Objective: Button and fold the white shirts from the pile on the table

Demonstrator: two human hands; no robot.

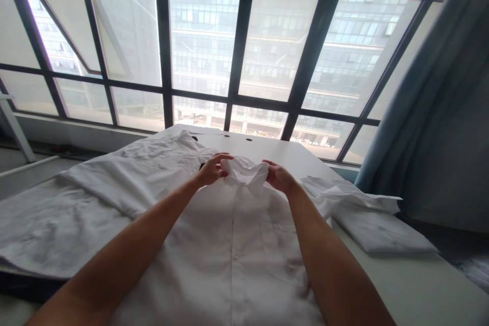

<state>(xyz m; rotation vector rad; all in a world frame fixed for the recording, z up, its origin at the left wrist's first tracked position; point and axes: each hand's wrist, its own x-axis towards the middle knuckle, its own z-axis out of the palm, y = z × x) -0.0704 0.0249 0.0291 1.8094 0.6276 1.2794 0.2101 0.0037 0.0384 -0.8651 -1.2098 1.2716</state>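
A white button-up shirt point(229, 265) lies spread face up on a white table point(275, 155), its placket and a breast pocket point(284, 252) facing me. My left hand point(210, 169) pinches the left side of the shirt's bunched collar point(244, 175), lifting it a little off the table. My right hand point(278, 177) grips the collar's other side. One sleeve point(126, 183) spreads out to the left, and the other sleeve point(355, 198) lies bunched to the right, over a folded part of white cloth point(382, 234).
Several small dark holes mark the table's far end. A tall gridded window point(202, 35) spans the wall beyond it, and a blue-grey curtain point(405, 112) hangs at the right. A grey floor point(23, 173) shows at the left, beyond the table's edge.
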